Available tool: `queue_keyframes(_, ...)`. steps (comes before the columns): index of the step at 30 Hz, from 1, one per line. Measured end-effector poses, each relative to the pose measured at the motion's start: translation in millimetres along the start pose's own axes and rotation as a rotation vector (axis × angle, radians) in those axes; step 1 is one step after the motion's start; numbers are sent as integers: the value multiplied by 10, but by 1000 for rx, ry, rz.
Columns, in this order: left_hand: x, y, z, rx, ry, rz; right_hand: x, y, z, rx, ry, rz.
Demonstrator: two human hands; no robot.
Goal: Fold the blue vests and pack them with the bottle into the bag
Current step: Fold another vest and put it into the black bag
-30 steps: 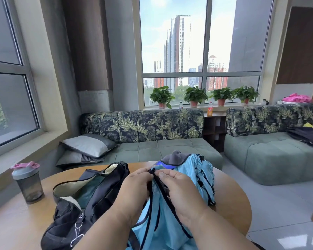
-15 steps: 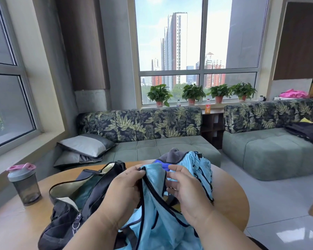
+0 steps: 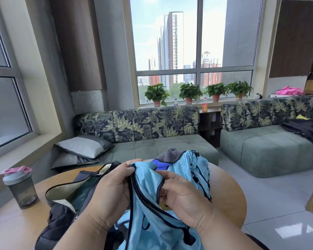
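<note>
Blue mesh fills the near part of your view: the vest hangs between your two hands, lifted clear of the counter. A second ago your hands were pressed together on one bunched edge; now they have drawn apart, and the black-trimmed opening spreads between them. Your left hand, at 11 o'clock from the vest's middle, pinches the trim between thumb and fingers. Your right hand, at 2 o'clock, has its fingers curled round the edge of the same opening. That parting suggests you are finding the garment's shape before the first fold, so folding proper looks not yet begun.

Just left of your left hand, at 9 o'clock, the bag lies unzipped on the counter, its pale lining showing; whether anything is already packed inside I cannot tell. Beyond your hands, at 12 o'clock, the pile of more blue vests sits on the counter with a grey and a darker blue cloth on top, unfolded. Farther out at 9 o'clock, the bottle with its pink lid stands upright near the counter's edge, well apart from the bag. Most of the task seems left.
</note>
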State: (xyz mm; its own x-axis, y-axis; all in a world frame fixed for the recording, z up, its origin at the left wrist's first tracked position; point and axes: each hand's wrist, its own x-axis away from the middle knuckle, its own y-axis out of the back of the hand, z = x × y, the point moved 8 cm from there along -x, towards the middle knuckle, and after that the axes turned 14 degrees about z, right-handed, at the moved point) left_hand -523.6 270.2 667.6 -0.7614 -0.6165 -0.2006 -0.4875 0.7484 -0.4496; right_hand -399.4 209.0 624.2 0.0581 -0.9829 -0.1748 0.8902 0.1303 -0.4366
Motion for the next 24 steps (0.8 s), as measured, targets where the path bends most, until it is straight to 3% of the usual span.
queue_keyframes(11, 82, -105, -48, 19, -18, 48, 18, -94, -19, 111, -8, 8)
queue_keyframes(19, 86, -78, -71, 25, -34, 57, 4, -178, 7, 6, 17, 62)
queue_keyframes(24, 87, 25, -34, -70, -41, -17, -52, -153, 26, -125, 94, 25)
